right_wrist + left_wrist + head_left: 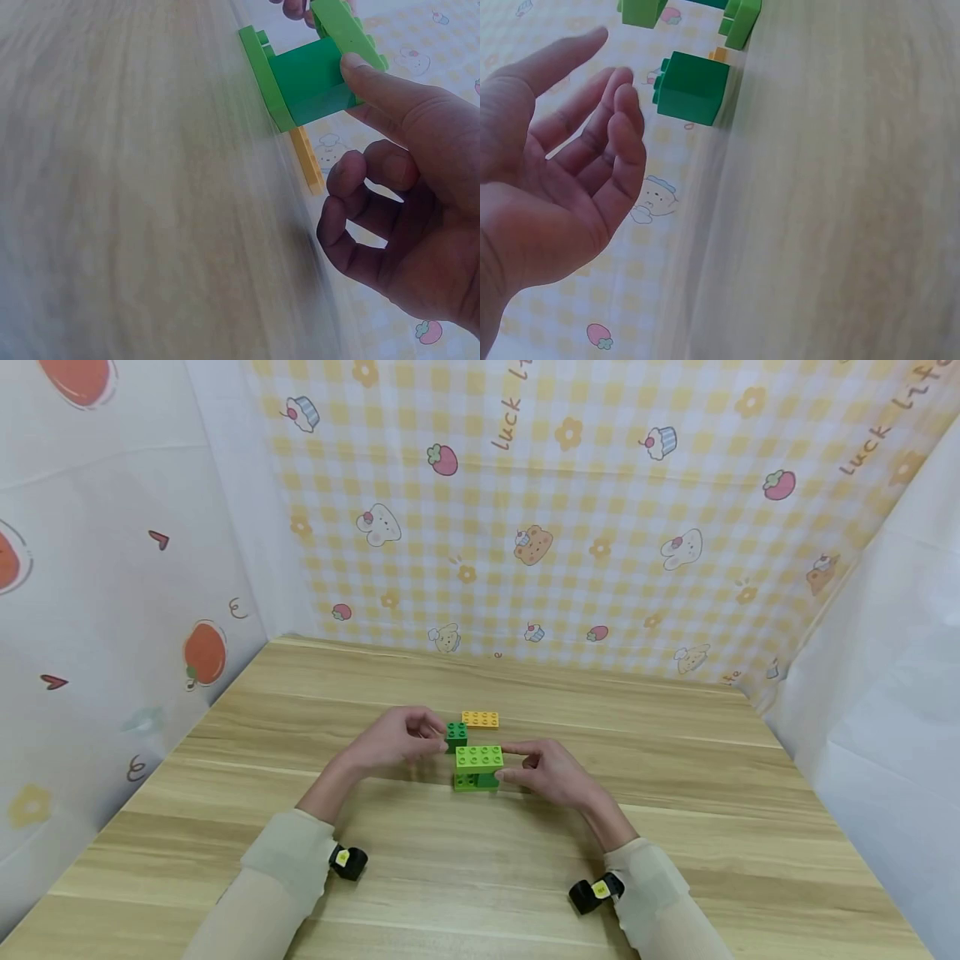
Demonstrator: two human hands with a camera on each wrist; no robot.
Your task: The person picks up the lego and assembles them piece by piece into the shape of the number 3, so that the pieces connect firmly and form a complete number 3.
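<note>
A small stack stands mid-table: a light green top brick, a dark green middle brick toward its right end, and a light green bottom brick. With thumb and index finger, my right hand pinches the stack at the top brick's right end; the other fingers curl loosely below. Just behind and left of the stack sits a separate dark green brick with studs up. My left hand hovers beside that brick, fingers loosely bent and nothing held. In the left wrist view a gap shows between fingertips and brick.
A flat yellow-orange brick lies behind the stack. The wooden table meets a checked cloth backdrop at its far edge, with white cloth at the left side and more at the right.
</note>
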